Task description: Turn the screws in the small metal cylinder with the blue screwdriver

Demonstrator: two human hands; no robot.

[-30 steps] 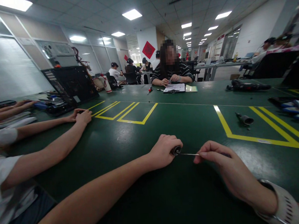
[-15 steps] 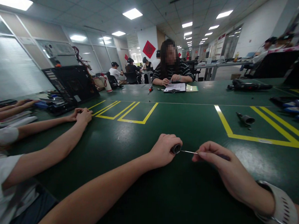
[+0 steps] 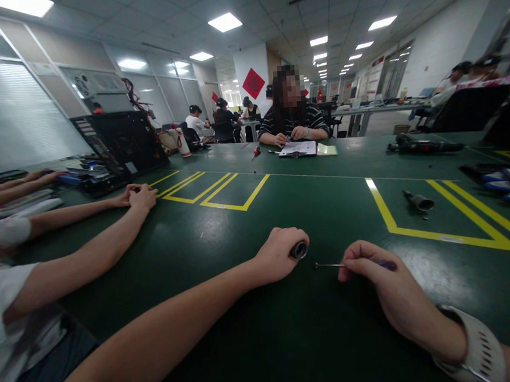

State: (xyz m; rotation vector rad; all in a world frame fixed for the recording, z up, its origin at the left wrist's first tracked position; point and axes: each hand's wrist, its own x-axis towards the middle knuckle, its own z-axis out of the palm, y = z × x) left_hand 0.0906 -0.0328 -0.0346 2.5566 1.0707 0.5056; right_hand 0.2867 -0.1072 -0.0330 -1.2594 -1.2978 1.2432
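Note:
My left hand [image 3: 281,254] is wrapped round a dark cylindrical part [image 3: 300,249], its round open end facing right. To the right, my right hand [image 3: 369,267] pinches a thin screwdriver [image 3: 329,265] with a dark purple handle. The shaft points left, and its tip is apart from the cylindrical part, with a gap between them; something small and dark sits at the tip. Inside a yellow taped area at the right lies a dark grey tool part [image 3: 419,201] with a flared end, a tiny dark piece [image 3: 425,218] beside it.
Another person's hands [image 3: 142,196] rest at the left on the green table [image 3: 223,240]. A person sits opposite behind a clipboard [image 3: 298,148]. A red screwdriver [image 3: 256,152] lies near it. A black tool [image 3: 424,145] lies at the far right, black computer equipment [image 3: 123,145] at the back left.
My right hand has moved slightly right, drawing the screwdriver tip away from the cylindrical part's open end. My left hand has barely moved, still holding the part.

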